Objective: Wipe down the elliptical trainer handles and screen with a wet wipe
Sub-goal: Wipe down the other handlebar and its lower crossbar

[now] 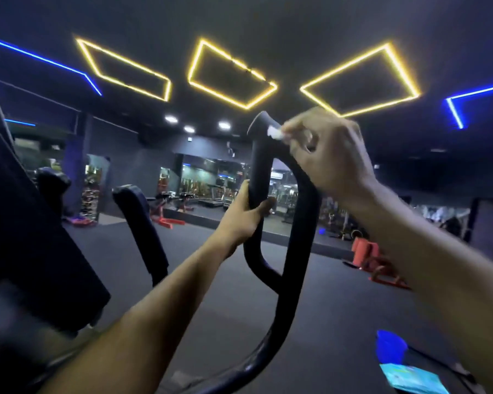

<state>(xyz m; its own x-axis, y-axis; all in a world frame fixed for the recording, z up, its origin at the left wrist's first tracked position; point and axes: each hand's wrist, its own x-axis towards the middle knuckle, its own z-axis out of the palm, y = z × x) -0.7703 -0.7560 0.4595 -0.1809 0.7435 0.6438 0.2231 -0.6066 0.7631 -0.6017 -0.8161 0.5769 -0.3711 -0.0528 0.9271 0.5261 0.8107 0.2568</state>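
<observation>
We see two hands on one black looped handle (285, 251). The left hand (245, 214) is wrapped around its upright bar. Above it, the right hand (330, 155) pinches one small white wet wipe (275, 134) against the handle's top end. Below the right forearm lies one teal packet (413, 379), flat and blurred; its contents we cannot tell. Just above it sits one blue object (390, 346). Left of the left hand stands a second dark handle (143, 231).
</observation>
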